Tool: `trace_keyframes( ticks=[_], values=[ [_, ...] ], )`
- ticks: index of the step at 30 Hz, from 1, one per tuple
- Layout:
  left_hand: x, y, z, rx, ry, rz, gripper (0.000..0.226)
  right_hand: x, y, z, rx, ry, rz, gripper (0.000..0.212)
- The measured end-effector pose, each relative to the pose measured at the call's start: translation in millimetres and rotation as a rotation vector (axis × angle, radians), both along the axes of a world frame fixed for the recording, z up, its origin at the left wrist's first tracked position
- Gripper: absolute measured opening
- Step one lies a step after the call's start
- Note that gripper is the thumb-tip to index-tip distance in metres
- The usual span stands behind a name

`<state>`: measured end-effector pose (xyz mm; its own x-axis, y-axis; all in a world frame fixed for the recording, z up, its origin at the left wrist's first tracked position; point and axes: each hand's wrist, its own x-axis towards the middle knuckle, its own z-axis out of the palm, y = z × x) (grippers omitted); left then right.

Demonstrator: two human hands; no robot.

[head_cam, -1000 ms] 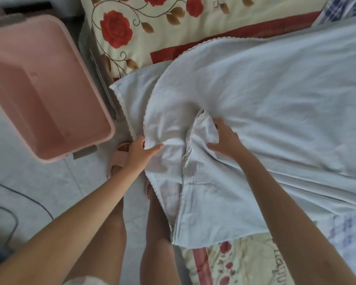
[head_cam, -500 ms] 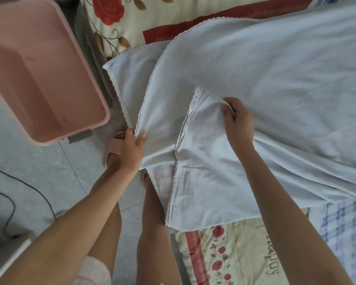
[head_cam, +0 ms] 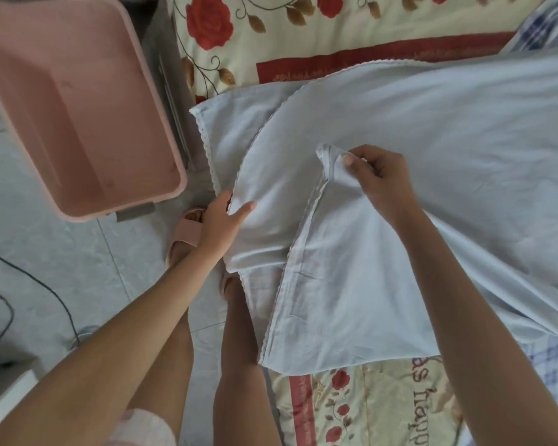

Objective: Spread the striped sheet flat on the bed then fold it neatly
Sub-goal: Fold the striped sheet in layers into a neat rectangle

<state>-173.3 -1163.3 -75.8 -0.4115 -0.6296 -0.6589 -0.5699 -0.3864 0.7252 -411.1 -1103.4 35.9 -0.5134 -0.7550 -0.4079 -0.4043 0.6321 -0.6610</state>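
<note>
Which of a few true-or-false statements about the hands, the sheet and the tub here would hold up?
1. The right hand pinches a corner of the pale sheet. True.
2. The pink tub stands on the floor beside the bed. True.
3. The left hand grips the tub's rim. False: it holds the sheet's edge by the bedside.
4. The sheet is folded into a small neat square. False: it lies largely spread, layers overlapping, one part hanging over the bed's edge.
5. The person wears pink slippers. True.
</note>
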Motion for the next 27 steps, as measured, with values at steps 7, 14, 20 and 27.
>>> trace_keyframes(
  ticks=[7, 14, 20, 27],
  values=[
    [3, -6, -11, 0.105, -0.011, 0.055, 0.025, 21, -105, 22, -0.045, -0.176, 0.348, 0.029],
    [-10, -78, -35, 0.369, -0.066, 0.292, 0.069, 40, -167, -102, 0.208, -0.077, 0.517, 0.019],
    [-9, -95, -44, 0.45, 0.057, 0.243, 0.108, 48, -161, -120, 0.201, 0.078, 0.414, 0.026],
    [42, -51, -28, -0.39, -0.146, -0.561, 0.06, 57, -167, -118, 0.178, 0.093, 0.463, 0.015]
  ],
)
